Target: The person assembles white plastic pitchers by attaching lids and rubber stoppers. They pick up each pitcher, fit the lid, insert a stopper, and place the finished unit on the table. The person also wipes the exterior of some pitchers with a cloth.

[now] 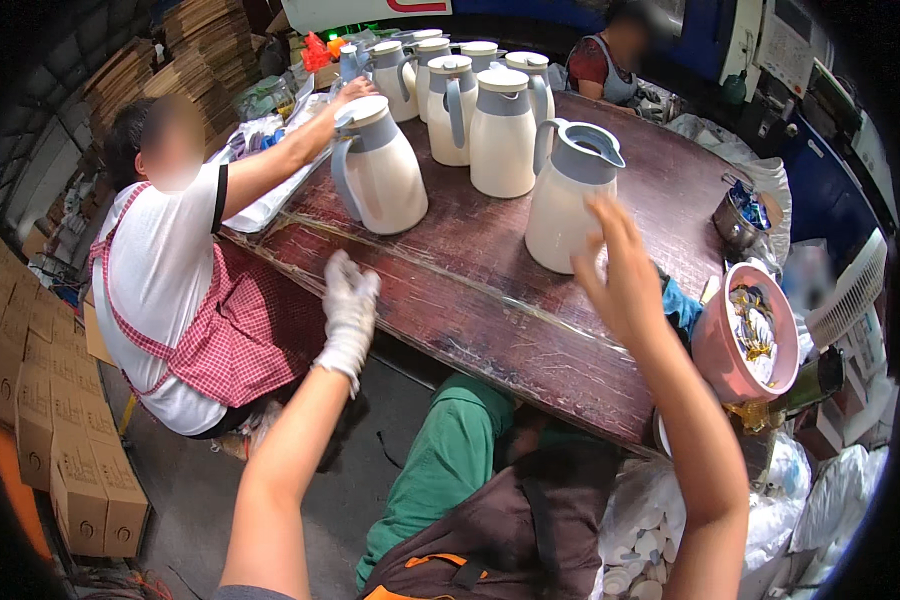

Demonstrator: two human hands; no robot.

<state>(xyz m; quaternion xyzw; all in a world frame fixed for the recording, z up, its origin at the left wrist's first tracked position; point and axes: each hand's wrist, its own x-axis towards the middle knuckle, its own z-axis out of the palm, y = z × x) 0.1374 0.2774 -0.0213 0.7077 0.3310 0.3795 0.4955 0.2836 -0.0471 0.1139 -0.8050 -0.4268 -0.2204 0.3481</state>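
From the head camera, the person's right hand (620, 275) is bare and lifted up, with the fingers spread apart. It holds nothing. It is just in front of a cream jug with no lid (568, 195), the one with a grey collar and an open top. That jug stands closest to the person's edge of the dark red wooden table (490, 320), so it is the easiest one to reach.

The left hand (348, 312) wears a white glove. Its fingers are loose and apart, and it grips nothing. It hangs over the near left edge of the table, near a lidded cream jug (378, 165).

A co-worker in a white shirt and red checked apron sits at the left edge. That person's hand (355, 90) rests on the lidded jug's top, maybe to keep it steady.

More lidded jugs (475, 90) stand close together toward the far edge, out of the way. A pink bucket (745, 345) of small shiny parts sits by the right edge, handy for the right hand. Cardboard boxes (65, 430) are stacked on the floor at the left.
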